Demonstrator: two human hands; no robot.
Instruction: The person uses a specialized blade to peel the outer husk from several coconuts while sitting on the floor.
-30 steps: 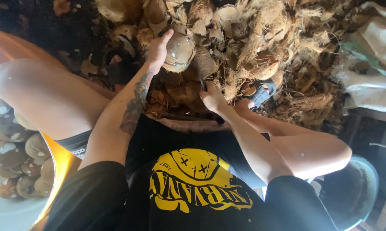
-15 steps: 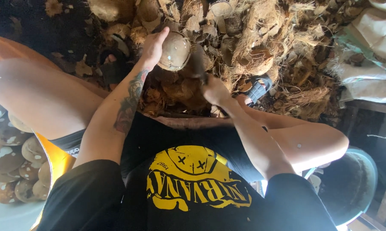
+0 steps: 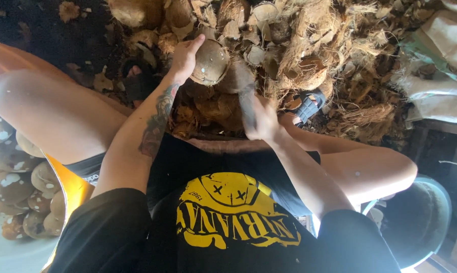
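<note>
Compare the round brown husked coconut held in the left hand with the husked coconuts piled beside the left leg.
The round brown husked coconut is gripped up over the husk heap by the left hand; the piled husked coconuts lie loose in a heap. The held one is single, the pile holds many. Both are brown with pale patches.
</note>
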